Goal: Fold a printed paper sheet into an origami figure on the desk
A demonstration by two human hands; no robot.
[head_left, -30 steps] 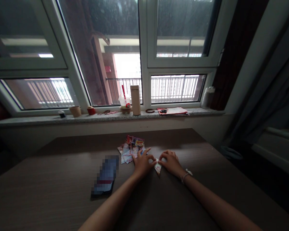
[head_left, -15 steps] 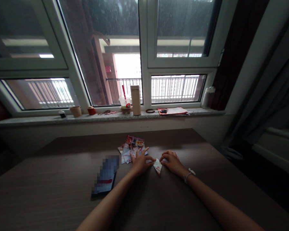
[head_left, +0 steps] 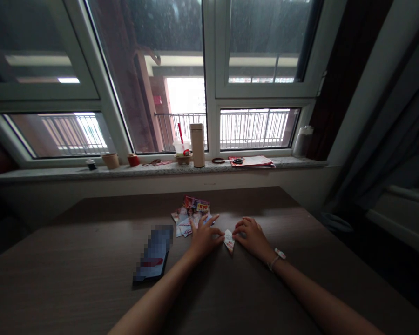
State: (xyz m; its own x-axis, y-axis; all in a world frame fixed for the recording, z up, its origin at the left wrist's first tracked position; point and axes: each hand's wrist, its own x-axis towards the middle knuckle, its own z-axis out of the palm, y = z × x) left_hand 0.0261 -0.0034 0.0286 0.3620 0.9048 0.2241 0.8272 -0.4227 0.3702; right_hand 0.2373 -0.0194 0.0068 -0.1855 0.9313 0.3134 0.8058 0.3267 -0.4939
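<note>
A small folded piece of paper [head_left: 229, 241], white with reddish print and pointed at its near end, lies on the brown table [head_left: 209, 298] between my hands. My left hand [head_left: 205, 236] pinches its left edge with thumb and index finger, the other fingers spread upward. From the other side, my right hand [head_left: 252, 235], with a bracelet at the wrist, grips the right edge between thumb and curled fingers. Just behind my left hand lies a pile of colourful printed paper pieces [head_left: 186, 216], partly covered by its fingers.
A phone [head_left: 153, 256] with a blurred screen lies left of my left forearm. On the windowsill [head_left: 153, 170] stand a beige flask [head_left: 197, 145], a plastic cup with a red straw [head_left: 181, 146], a paper cup [head_left: 111, 161], scissors [head_left: 236, 161] on papers, and a bottle [head_left: 303, 142].
Both hands stay at the folded paper with only slight finger shifts. The paper looks a little narrower and has moved very slightly to the right.
</note>
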